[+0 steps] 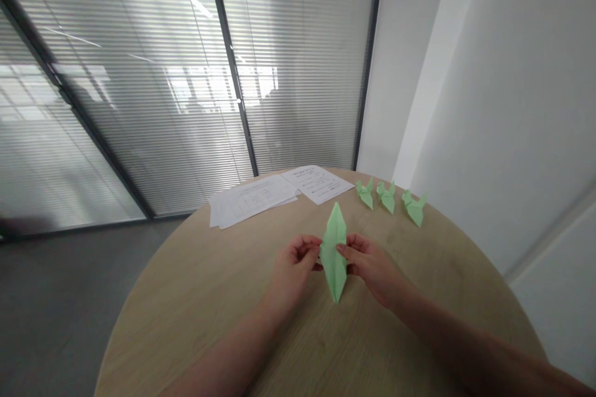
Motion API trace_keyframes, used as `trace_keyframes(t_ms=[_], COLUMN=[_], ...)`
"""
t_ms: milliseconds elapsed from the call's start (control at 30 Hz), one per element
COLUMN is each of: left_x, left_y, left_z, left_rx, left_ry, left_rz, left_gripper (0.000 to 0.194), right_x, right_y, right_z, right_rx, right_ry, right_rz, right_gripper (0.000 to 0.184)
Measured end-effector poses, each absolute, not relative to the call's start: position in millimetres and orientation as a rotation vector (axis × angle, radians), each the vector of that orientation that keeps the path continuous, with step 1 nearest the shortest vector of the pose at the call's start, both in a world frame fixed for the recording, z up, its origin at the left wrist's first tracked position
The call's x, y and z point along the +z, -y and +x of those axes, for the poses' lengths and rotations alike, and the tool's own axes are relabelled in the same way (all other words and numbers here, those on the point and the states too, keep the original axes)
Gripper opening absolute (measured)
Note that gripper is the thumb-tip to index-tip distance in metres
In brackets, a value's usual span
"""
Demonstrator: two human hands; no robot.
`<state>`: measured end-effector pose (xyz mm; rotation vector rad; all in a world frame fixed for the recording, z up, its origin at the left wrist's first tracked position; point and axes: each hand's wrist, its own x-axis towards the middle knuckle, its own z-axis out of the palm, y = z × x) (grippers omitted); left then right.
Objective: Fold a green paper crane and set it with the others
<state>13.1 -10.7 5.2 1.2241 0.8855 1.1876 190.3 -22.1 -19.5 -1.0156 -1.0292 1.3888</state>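
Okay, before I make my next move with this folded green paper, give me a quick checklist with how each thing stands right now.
1. Left hand on the folded green paper: ok, fingers at its left edge.
2. Right hand on it: ok, thumb on the near face, at the right side.
3. Paper's points showing: ok, one at top, one at bottom.
4. Creases on its back: cannot tell, that face is hidden.
5. Three green origami figures apart from the hands: ok, beyond the right hand.
6. Printed sheets apart from the hands: ok, toward the table's far edge.
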Motion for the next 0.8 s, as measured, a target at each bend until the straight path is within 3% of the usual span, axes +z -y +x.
trace_keyframes(t_ms=[267, 800], left_x=[9.3, 5.6], left_y=[13.6, 15.5], left_z=[9.5, 10.7], left_rx=[1.176, 1.080], left_ry=[-0.854, -0.817], left_rz=[1.189, 1.224], left_gripper=[0.025, 0.044], right_x=[-16.9, -14.4], right_y=[23.7, 24.9], right_z=[190.2, 187.8], right_rx=[1.437, 1.443], right_ry=[1.016, 0.897], right_rz=[-0.972, -0.932], right_gripper=[0.047, 0.038])
